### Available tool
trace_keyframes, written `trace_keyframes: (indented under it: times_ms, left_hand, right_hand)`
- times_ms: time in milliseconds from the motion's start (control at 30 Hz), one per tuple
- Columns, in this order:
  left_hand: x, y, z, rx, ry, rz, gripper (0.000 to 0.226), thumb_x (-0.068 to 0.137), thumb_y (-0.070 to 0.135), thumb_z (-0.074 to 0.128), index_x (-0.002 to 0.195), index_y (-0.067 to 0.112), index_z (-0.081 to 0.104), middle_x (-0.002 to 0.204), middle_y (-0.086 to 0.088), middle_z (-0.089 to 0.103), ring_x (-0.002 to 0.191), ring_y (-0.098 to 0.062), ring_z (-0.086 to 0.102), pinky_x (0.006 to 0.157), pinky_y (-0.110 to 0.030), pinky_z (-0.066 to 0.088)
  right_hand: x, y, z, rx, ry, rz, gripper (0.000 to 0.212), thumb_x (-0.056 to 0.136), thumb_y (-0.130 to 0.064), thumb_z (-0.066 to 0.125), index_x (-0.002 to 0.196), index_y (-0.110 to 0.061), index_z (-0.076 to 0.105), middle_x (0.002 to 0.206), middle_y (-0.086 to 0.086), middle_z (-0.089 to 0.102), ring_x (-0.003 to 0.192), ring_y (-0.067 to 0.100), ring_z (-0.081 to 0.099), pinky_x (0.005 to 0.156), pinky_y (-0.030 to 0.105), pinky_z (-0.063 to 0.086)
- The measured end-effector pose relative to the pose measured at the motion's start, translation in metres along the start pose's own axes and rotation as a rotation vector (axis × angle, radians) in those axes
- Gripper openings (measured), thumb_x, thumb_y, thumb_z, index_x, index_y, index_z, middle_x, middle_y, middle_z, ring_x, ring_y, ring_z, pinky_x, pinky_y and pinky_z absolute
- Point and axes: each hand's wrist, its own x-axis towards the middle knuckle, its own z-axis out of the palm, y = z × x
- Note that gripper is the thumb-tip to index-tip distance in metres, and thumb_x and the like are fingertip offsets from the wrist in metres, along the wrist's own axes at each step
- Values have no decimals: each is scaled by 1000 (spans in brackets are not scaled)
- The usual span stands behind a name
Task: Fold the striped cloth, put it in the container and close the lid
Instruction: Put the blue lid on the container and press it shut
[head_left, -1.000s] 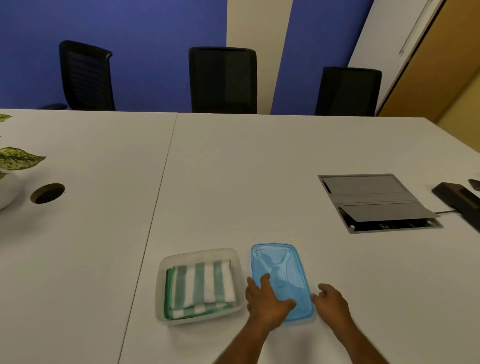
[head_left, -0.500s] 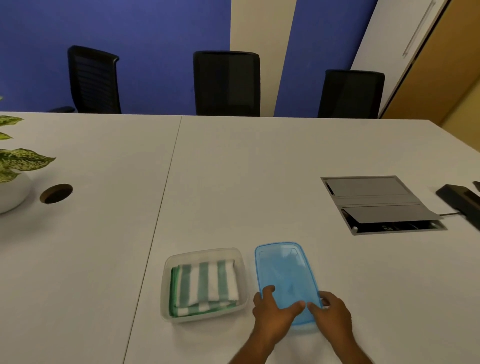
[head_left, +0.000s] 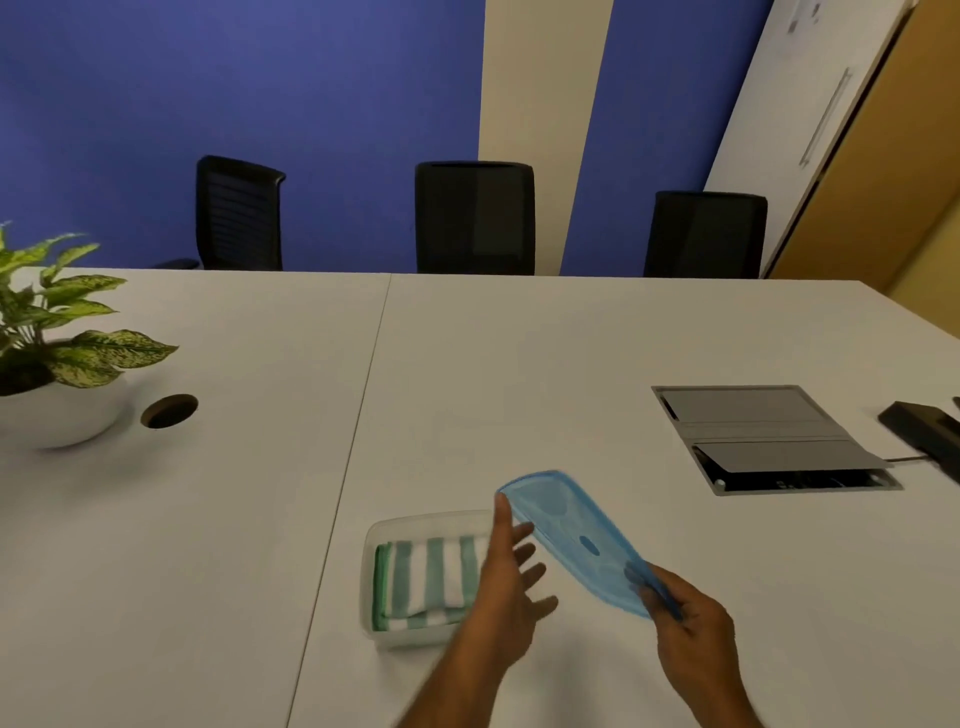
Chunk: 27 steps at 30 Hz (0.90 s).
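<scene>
The folded green-and-white striped cloth (head_left: 426, 582) lies inside the clear plastic container (head_left: 371, 540) near the table's front edge. The translucent blue lid (head_left: 566, 535) is lifted off the table and tilted, just right of the container. My right hand (head_left: 685, 623) grips the lid's near end. My left hand (head_left: 511, 587) hovers over the container's right side with fingers spread, its thumb touching the lid's far left edge. It hides the container's right wall.
A potted plant in a white bowl (head_left: 57, 374) and a round cable hole (head_left: 170, 410) sit at the left. An open grey cable hatch (head_left: 769, 436) and a black device (head_left: 924, 431) lie at the right. Three black chairs (head_left: 474, 218) stand behind the table.
The lid, flat on the table with both hands at its near end, has been lifted and tilted by my right hand. My left hand has let go and opened. The view has tilted upward.
</scene>
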Motion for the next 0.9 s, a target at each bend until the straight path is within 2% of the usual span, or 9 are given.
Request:
trace_keyframes:
  times_ms: [67,133,300,400,467,533,633,767,900]
  left_hand:
    - [-2,18,-16,-97,-20,18,83,65,82,57,121,20,62,127,-9,61,116,-33,62,92,-53,54]
    - [-8,33,-33,-113,-42,21,71,72,65,69,118,10,64,121,-15,67,101,-36,71,80,-50,59]
    - [-28,41,-61,-91,-56,32,48,86,16,66,125,-12,59,108,-26,68,67,-30,72,53,-36,60]
    - [-35,38,-77,-62,11,100,30,95,4,57,121,-9,60,101,-24,72,71,-34,73,58,-39,64]
    - [-38,37,-87,-1,33,133,24,96,5,56,118,-2,63,101,-20,75,79,-36,74,61,-40,63]
    - [-40,37,-95,50,58,157,22,97,6,56,116,5,66,104,-19,76,87,-37,74,66,-41,61]
    - [-42,36,-105,88,88,186,22,98,6,52,113,14,66,98,-14,78,84,-35,75,67,-41,62]
    - [-38,33,-114,196,271,343,19,92,18,62,111,16,66,102,-10,73,88,-29,70,68,-36,57]
    - [-30,21,-123,491,512,579,22,89,44,66,103,29,60,97,11,66,88,-4,61,66,-23,47]
  right_hand:
    - [-5,-7,4,-119,21,-182,52,82,18,63,97,-31,74,100,-32,72,99,1,68,92,9,48]
    - [-8,-8,7,-243,39,-407,50,77,25,55,101,-14,77,115,-26,68,112,-8,59,103,12,42]
    - [-12,-31,11,-386,-74,-731,45,83,0,39,107,-11,75,124,7,68,127,22,50,108,40,38]
    - [-19,-39,12,-321,-356,-603,71,69,8,55,132,-23,58,152,-1,44,148,17,22,115,25,32]
    - [-20,-36,15,-237,-447,-455,85,70,-2,64,146,-29,38,161,-10,23,151,10,7,118,26,21]
    - [-18,-41,26,-27,-356,-190,85,80,-20,75,150,-28,27,160,-14,20,148,5,16,117,31,17]
    - [-10,-48,54,250,-252,237,63,88,-31,67,144,-27,39,144,-9,46,129,11,46,112,37,37]
    - [-8,-45,85,245,-221,280,29,93,-21,62,121,-25,58,117,-1,68,105,16,65,94,40,52]
    - [-6,-37,109,82,-284,293,42,95,-29,58,135,-23,50,131,1,61,118,22,58,105,46,46]
